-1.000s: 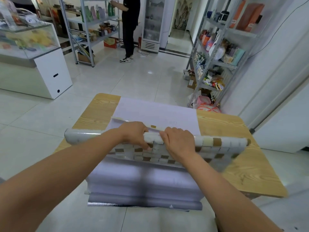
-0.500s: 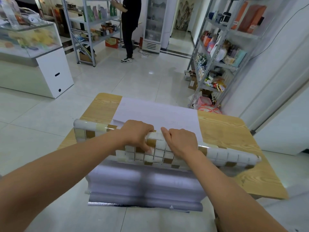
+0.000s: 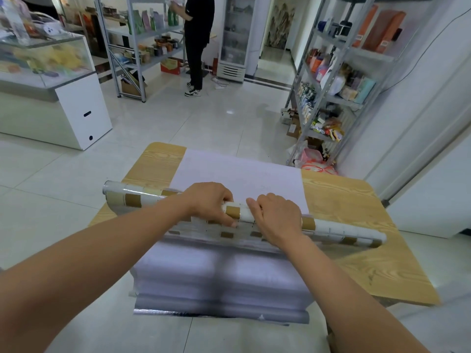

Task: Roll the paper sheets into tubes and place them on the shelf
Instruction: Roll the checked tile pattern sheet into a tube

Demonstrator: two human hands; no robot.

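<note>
A sheet printed with white and brown mosaic tiles (image 3: pixel 339 231) is partly rolled into a long tube lying across the stack of white sheets (image 3: pixel 229 276) on the wooden table (image 3: pixel 356 250). My left hand (image 3: pixel 211 202) grips the tube near its middle, fingers curled over the top. Beside it my right hand (image 3: pixel 277 216) also curls round the tube. The tube's left end sits higher and farther than its right end. A short unrolled strip of the sheet shows below my hands. A metal shelf (image 3: pixel 339 98) stands at the right.
The stack of sheets hangs over the table's near edge. The right shelf holds many packaged goods. A person in black (image 3: pixel 196 44) stands at another shelf (image 3: pixel 137 47) at the back. A glass display counter (image 3: pixel 48 80) is on the left. Tiled floor surrounds the table.
The tube has been rolled farther away from me, taking up more of the sheet. It has turned so that its left end is now farther away than its right end.
</note>
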